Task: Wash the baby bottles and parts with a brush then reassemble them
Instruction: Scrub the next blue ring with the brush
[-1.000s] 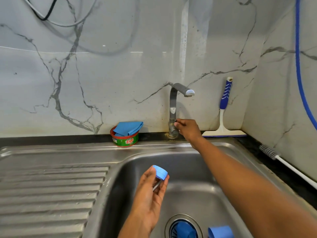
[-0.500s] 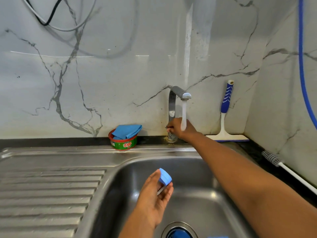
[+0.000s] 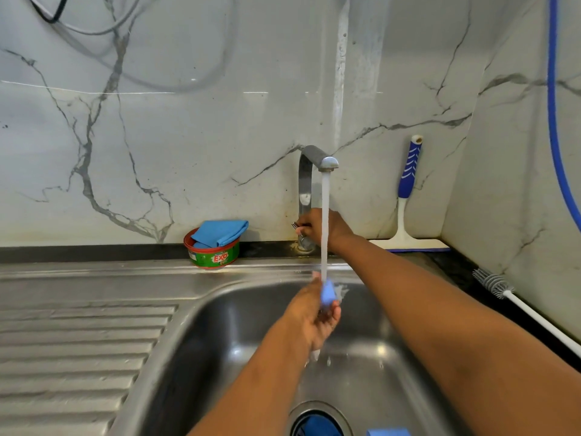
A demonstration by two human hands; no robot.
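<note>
A stainless steel sink [image 3: 220,341] fills the lower view, and its tap [image 3: 306,184] runs a white stream [image 3: 325,199] into it. A bottle brush [image 3: 493,283] lies on the dark counter [image 3: 456,265] at right, well apart. The right hand [image 3: 323,229] is at the tap's base, fingers curled round the small lever [image 3: 295,225]. The left hand [image 3: 314,319] is over the basin, thumb and fingers pinching a blue bottle cap [image 3: 328,294] directly under the stream. Another blue part [image 3: 317,426] sits in the drain

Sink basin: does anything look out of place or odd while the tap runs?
Yes: a blue part sits in the drain opening, so it may slow draining. A second blue piece lies beside it. Nothing looks damaged.
</note>
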